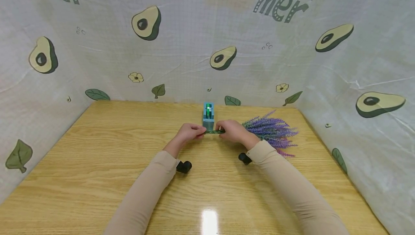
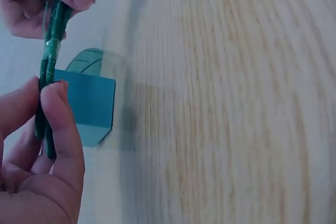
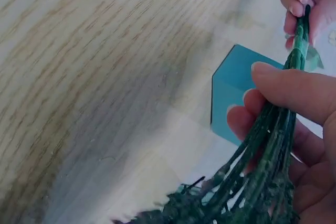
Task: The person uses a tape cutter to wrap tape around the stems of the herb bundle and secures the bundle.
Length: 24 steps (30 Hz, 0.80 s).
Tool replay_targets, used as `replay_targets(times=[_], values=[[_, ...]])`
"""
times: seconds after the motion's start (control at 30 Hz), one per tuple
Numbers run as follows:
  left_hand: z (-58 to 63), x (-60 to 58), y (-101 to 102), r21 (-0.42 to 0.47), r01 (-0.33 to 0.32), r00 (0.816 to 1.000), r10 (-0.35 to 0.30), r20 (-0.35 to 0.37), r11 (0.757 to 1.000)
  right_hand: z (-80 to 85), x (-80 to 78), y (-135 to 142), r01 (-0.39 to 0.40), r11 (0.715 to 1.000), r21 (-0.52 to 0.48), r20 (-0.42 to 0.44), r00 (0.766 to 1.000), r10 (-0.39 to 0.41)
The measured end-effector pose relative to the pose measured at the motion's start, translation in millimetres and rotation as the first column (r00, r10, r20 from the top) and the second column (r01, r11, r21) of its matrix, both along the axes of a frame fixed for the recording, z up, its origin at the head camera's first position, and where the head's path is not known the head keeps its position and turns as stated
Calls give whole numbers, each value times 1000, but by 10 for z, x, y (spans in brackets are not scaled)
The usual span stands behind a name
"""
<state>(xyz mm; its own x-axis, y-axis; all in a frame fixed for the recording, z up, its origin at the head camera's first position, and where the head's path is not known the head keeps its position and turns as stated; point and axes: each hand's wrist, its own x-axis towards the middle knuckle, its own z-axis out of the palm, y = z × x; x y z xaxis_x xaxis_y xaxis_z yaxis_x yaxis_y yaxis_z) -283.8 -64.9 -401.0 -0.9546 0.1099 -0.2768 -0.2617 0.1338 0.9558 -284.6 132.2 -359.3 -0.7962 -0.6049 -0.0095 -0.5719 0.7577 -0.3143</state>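
Note:
A bunch of artificial lavender with purple heads is held level, its green stems running leftward between both hands. My left hand pinches the stem ends between thumb and fingers. Farther up, toward the flowers, my right hand grips the stems. In the left wrist view a band of translucent green tape wraps the stems between the hands; a loose flap of tape sticks out in the right wrist view. Just behind the stems stands a blue tape dispenser with a green roll.
The wooden table reaches back to a hanging cloth printed with avocados, which also borders both sides. Black wrist cameras sit at both cuffs. Light glares off the table's near edge.

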Motion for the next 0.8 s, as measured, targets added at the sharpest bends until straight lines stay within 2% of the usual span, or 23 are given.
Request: replay_targets(times=[0.13,0.33,0.5,0.8], values=[[25,3,-1,21,3,1000,-3,-5,1000,-13,-9,4,-20,1000,14,11,1000,20],[13,-4,-20,-50,3,999,-5,-43,999,-17,-16,0,-57,998,22,7,998,57],[7,-10,-20,-71,-3,999,-1,-50,997,-8,-7,-8,-34,998,51,-49,998,36],[-3,-43,-18,-26,-43,998,42,-39,999,-14,4,-21,-15,998,58,-99,995,21]])
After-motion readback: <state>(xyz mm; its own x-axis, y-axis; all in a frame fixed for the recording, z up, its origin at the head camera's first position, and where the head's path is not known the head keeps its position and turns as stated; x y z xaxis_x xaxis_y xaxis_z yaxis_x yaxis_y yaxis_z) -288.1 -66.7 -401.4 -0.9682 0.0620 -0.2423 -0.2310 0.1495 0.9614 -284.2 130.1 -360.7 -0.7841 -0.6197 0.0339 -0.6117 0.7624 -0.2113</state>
